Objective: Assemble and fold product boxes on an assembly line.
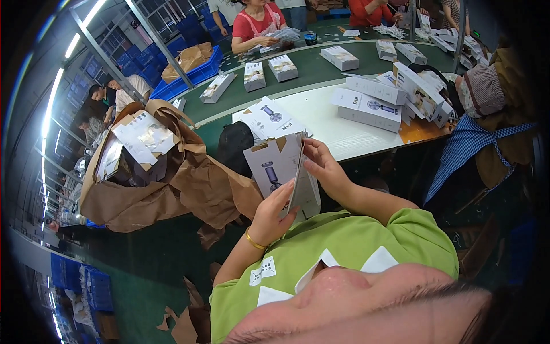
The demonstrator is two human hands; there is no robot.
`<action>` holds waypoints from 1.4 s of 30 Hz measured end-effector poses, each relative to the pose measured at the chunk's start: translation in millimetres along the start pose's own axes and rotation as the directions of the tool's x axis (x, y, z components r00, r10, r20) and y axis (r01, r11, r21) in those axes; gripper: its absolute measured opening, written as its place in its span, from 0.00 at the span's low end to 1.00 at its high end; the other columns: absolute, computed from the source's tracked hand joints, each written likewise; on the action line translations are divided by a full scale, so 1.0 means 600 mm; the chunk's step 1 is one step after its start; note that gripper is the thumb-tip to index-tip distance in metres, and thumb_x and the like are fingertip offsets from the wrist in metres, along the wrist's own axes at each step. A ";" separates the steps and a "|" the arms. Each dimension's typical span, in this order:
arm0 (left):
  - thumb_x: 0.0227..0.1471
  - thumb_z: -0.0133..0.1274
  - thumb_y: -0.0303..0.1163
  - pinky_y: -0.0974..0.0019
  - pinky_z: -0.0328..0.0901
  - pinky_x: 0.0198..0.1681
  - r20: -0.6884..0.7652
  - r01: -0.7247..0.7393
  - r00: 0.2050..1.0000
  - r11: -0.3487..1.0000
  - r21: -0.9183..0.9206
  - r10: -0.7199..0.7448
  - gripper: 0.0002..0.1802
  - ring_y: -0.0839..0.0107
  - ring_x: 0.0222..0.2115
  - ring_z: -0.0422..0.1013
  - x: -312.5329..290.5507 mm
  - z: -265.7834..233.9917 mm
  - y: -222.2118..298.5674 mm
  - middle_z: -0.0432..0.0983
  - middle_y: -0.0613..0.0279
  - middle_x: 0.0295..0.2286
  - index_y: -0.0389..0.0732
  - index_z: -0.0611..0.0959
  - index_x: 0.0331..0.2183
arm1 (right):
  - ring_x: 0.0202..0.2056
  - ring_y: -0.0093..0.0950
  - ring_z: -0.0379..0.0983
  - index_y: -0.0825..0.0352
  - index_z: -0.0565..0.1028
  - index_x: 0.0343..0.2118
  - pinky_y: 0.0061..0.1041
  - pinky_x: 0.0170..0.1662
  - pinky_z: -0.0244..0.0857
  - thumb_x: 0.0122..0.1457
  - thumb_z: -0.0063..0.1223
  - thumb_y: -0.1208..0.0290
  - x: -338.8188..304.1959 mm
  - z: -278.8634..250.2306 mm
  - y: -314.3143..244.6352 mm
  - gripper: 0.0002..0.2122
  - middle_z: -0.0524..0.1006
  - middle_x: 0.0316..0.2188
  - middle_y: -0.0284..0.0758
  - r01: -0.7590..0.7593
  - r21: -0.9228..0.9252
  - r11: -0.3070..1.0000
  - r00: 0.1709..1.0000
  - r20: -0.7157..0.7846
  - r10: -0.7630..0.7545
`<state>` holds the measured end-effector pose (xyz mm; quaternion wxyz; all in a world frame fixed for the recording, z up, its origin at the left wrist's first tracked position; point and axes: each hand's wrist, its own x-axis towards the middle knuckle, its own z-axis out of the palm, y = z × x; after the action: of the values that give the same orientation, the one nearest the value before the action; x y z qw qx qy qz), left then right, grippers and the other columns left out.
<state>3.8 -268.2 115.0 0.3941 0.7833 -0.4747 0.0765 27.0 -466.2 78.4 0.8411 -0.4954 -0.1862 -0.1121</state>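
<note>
Between my hands is a white carton [265,160] with a picture of a small purple fan on it, held tilted in front of my chest. Brown cardboard tabs show along its upper edge, and it looks partly flattened. My left hand [271,217] grips its lower side, thumb and fingers around the edge. Higher up, my right hand [326,171] has its fingers closed on the right edge. Just behind lie flat printed cartons [271,118] on the white tabletop. Part of the held carton's lower end is hidden by my left hand.
On the left, a brown paper sack [163,200] holds flat cartons. Finished-looking boxes [366,109] pile up at the right of the white table [318,135]. Further boxes [283,67] sit on a green conveyor [309,77], with co-workers beyond. A person in a checked apron [458,149] stands right.
</note>
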 end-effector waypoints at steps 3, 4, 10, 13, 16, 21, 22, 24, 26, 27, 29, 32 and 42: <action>0.43 0.54 0.17 0.64 0.68 0.44 0.034 0.065 0.997 0.997 -0.034 -0.064 0.37 0.53 0.48 0.69 0.000 0.005 -0.003 0.65 0.45 0.52 0.37 0.64 0.56 | 0.54 0.28 0.60 0.71 0.58 0.51 0.28 0.58 0.54 0.56 0.57 0.63 0.012 -0.016 -0.009 0.26 0.65 0.49 0.42 -0.158 0.015 0.987 0.987 -0.021 0.158; 0.43 0.54 0.17 0.64 0.68 0.44 0.034 0.064 0.997 0.997 -0.034 -0.063 0.37 0.53 0.48 0.69 -0.001 0.008 -0.006 0.65 0.45 0.52 0.37 0.64 0.56 | 0.54 0.28 0.60 0.71 0.58 0.51 0.28 0.58 0.54 0.56 0.57 0.63 0.014 -0.019 -0.010 0.26 0.65 0.49 0.42 -0.157 0.014 0.988 0.987 -0.021 0.157; 0.44 0.56 0.20 0.60 0.64 0.49 -0.032 0.083 0.996 0.996 0.027 -0.083 0.38 0.51 0.49 0.66 -0.010 0.014 -0.029 0.64 0.42 0.50 0.36 0.61 0.57 | 0.44 0.23 0.70 0.69 0.64 0.42 0.22 0.48 0.64 0.55 0.60 0.67 0.014 -0.024 -0.009 0.19 0.72 0.42 0.38 -0.131 -0.018 0.991 0.991 -0.027 0.131; 0.40 0.63 0.23 0.56 0.64 0.45 -0.111 -0.018 0.993 0.982 0.188 0.039 0.49 0.50 0.46 0.65 -0.008 0.006 -0.063 0.63 0.45 0.48 0.41 0.54 0.60 | 0.41 0.21 0.71 0.68 0.64 0.40 0.21 0.45 0.66 0.55 0.59 0.66 0.011 -0.025 -0.004 0.17 0.73 0.39 0.36 -0.098 -0.012 0.995 0.994 -0.058 0.097; 0.38 0.65 0.24 0.55 0.64 0.43 -0.163 -0.096 0.976 0.960 0.263 0.142 0.52 0.49 0.44 0.65 -0.017 0.013 -0.090 0.64 0.44 0.46 0.42 0.53 0.61 | 0.42 0.21 0.69 0.68 0.65 0.42 0.21 0.47 0.63 0.58 0.55 0.63 0.009 -0.019 -0.009 0.16 0.72 0.41 0.36 -0.187 -0.129 0.974 0.972 -0.171 0.164; 0.35 0.68 0.28 0.55 0.66 0.39 -0.140 -0.179 0.960 0.918 0.354 0.241 0.57 0.44 0.41 0.65 -0.033 0.028 -0.079 0.64 0.40 0.44 0.48 0.51 0.61 | 0.51 0.24 0.61 0.64 0.62 0.54 0.23 0.55 0.55 0.61 0.43 0.74 -0.005 0.009 -0.020 0.18 0.65 0.50 0.37 -0.263 0.261 0.929 0.959 -0.033 0.281; 0.36 0.67 0.28 0.54 0.67 0.39 -0.134 -0.190 0.959 0.917 0.350 0.250 0.56 0.44 0.42 0.65 -0.038 0.028 -0.073 0.64 0.40 0.44 0.47 0.51 0.61 | 0.53 0.26 0.60 0.60 0.60 0.58 0.23 0.57 0.54 0.58 0.42 0.79 -0.008 0.012 -0.025 0.23 0.63 0.53 0.36 -0.268 0.220 0.938 0.963 0.026 0.269; 0.37 0.66 0.29 0.54 0.68 0.39 -0.112 -0.205 0.959 0.910 0.360 0.260 0.54 0.43 0.42 0.66 -0.043 0.024 -0.066 0.64 0.39 0.44 0.45 0.51 0.61 | 0.53 0.26 0.61 0.61 0.60 0.58 0.24 0.57 0.54 0.57 0.40 0.81 -0.009 0.020 -0.039 0.24 0.63 0.53 0.36 -0.263 0.173 0.949 0.964 0.089 0.251; 0.37 0.67 0.30 0.54 0.68 0.38 -0.123 -0.189 0.961 0.910 0.368 0.249 0.55 0.43 0.42 0.66 -0.045 0.012 -0.054 0.64 0.39 0.44 0.44 0.51 0.61 | 0.53 0.26 0.62 0.61 0.59 0.59 0.24 0.57 0.55 0.56 0.39 0.84 -0.012 0.026 -0.047 0.25 0.62 0.53 0.35 -0.255 0.128 0.958 0.960 0.150 0.235; 0.36 0.67 0.31 0.54 0.68 0.37 -0.133 -0.184 0.959 0.908 0.376 0.249 0.55 0.43 0.42 0.66 -0.040 0.005 -0.044 0.64 0.39 0.44 0.44 0.50 0.61 | 0.54 0.25 0.59 0.60 0.59 0.59 0.23 0.57 0.53 0.57 0.40 0.82 -0.013 0.027 -0.049 0.25 0.62 0.55 0.35 -0.240 0.002 0.971 0.945 0.228 0.233; 0.35 0.68 0.33 0.55 0.69 0.35 -0.164 -0.189 0.949 0.902 0.388 0.269 0.53 0.45 0.39 0.69 -0.031 -0.010 -0.029 0.65 0.40 0.44 0.43 0.54 0.59 | 0.56 0.24 0.57 0.59 0.59 0.59 0.22 0.58 0.51 0.58 0.41 0.80 -0.014 0.028 -0.047 0.24 0.61 0.56 0.35 -0.213 -0.120 0.970 0.921 0.308 0.240; 0.32 0.69 0.33 0.60 0.71 0.32 -0.114 -0.190 0.963 0.919 0.346 0.243 0.42 0.52 0.33 0.72 -0.023 -0.031 -0.024 0.67 0.44 0.42 0.43 0.64 0.48 | 0.55 0.22 0.59 0.61 0.58 0.60 0.21 0.57 0.53 0.60 0.40 0.79 -0.012 0.027 -0.041 0.24 0.62 0.56 0.34 -0.228 0.016 0.973 0.901 0.382 0.205; 0.30 0.72 0.36 0.63 0.71 0.30 -0.072 -0.203 0.968 0.923 0.325 0.239 0.38 0.55 0.30 0.73 -0.026 -0.039 -0.018 0.67 0.46 0.40 0.45 0.65 0.41 | 0.52 0.27 0.66 0.62 0.75 0.48 0.26 0.55 0.58 0.53 0.54 0.78 0.002 0.005 -0.061 0.17 0.71 0.51 0.36 -0.129 -0.229 0.965 0.749 0.615 0.246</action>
<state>9.9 -238.8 117.1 0.2783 0.7721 -0.5192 0.2385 13.7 -481.1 109.3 0.6886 -0.5904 -0.3995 0.1328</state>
